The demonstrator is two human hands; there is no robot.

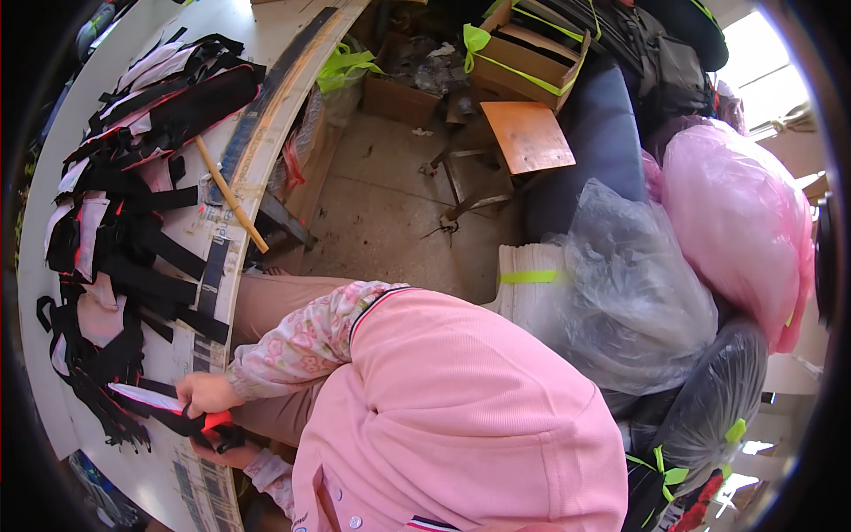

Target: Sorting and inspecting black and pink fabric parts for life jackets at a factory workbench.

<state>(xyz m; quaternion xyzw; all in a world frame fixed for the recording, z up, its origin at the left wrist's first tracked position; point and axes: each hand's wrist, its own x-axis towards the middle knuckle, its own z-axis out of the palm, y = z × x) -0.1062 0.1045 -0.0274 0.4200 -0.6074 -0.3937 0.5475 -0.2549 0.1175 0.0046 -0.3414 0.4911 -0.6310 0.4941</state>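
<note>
Open cardboard boxes [532, 53] tied with green straps sit on the floor, contents unclear. Beside me, a pink plastic bag [740, 222] and clear plastic bag [634, 293] bulge, tied full. My right hand [206, 393] pinches a black-and-red strap piece [182, 417] at the white table [266, 35] edge; my left hand [229, 454] grips it from below. Black strap pieces [115, 222] and a wooden stick [230, 195] lie farther along.

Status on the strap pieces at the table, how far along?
Looks done: a long overlapping row of black-strapped pink and white pieces laid out along the table. In hand: the left hand and right hand hold one more black and red piece at the row's near end. What remains is hard to tell; no separate unfinished pile is clearly visible.
</note>
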